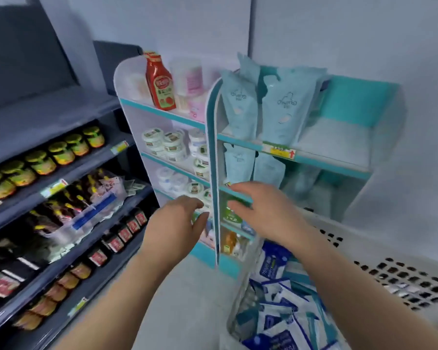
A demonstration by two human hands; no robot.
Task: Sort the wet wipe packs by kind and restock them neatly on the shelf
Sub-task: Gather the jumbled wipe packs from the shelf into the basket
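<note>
Head camera, looking down a shop corner: two bare forearms are stretched out toward a white and teal shelf unit. The left hand hangs just left of the unit's upright side panel with its fingers loosely bent and nothing in them. The right hand is just right of that panel with its fingers spread apart and not closed on anything. Its fingertips lie over a green pack on a low shelf, and blur hides whether they touch it.

The wet wipe packs, blue and white, lie heaped in a white perforated basket at lower right, under the right forearm. They overlap too much to count, and the frame's bottom edge cuts the heap off.

On the top shelf I count three pale blue pouches standing upright, with two more on the shelf below; anything further right there is a smear. One red ketchup bottle stands at top left, with a second cap just behind it. A dark rack on the left carries a row of about six green-lidded jars; its lower shelves are too blurred to read.
</note>
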